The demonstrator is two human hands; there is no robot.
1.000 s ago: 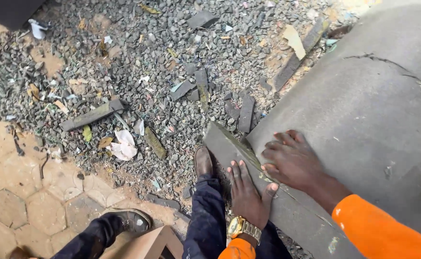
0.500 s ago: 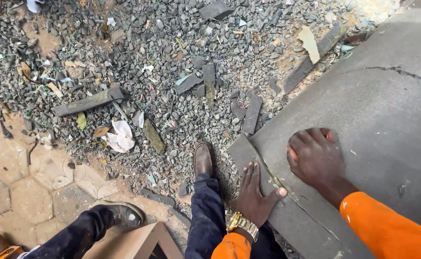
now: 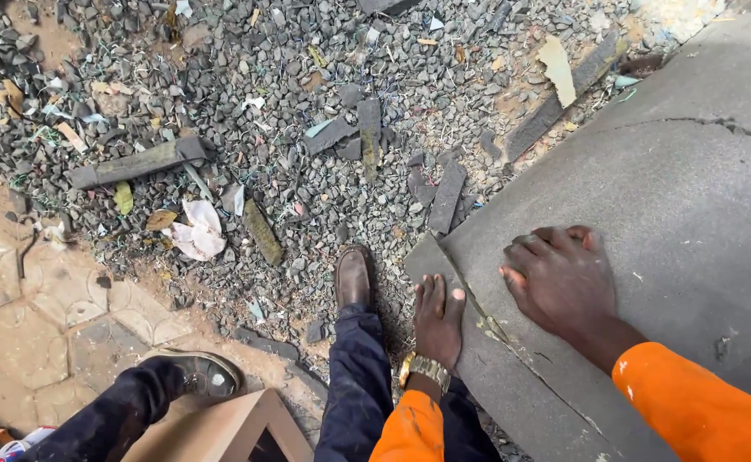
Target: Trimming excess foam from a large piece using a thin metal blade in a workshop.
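A large grey slab [image 3: 683, 214] fills the right side, with a thin crack curving across it and a cut line near its left edge. My right hand [image 3: 559, 278] lies flat on the slab, fingers curled toward the cut. My left hand [image 3: 438, 321], with a gold watch at the wrist, rests fingers apart on the narrow strip [image 3: 469, 342] at the slab's left edge. Both sleeves are orange. Neither hand holds anything.
Grey gravel [image 3: 307, 111] covers the ground, strewn with dark slab offcuts [image 3: 136, 162], scraps of paper [image 3: 197, 229] and litter. My brown shoe [image 3: 354, 275] stands by the slab edge, the other shoe [image 3: 200, 374] on paving stones [image 3: 59, 291]. A wooden box corner [image 3: 230, 428] shows below.
The view has shifted, so the slab sits lower and larger in the frame. My right hand has slid a little farther onto the slab. My left hand stays on the edge strip.
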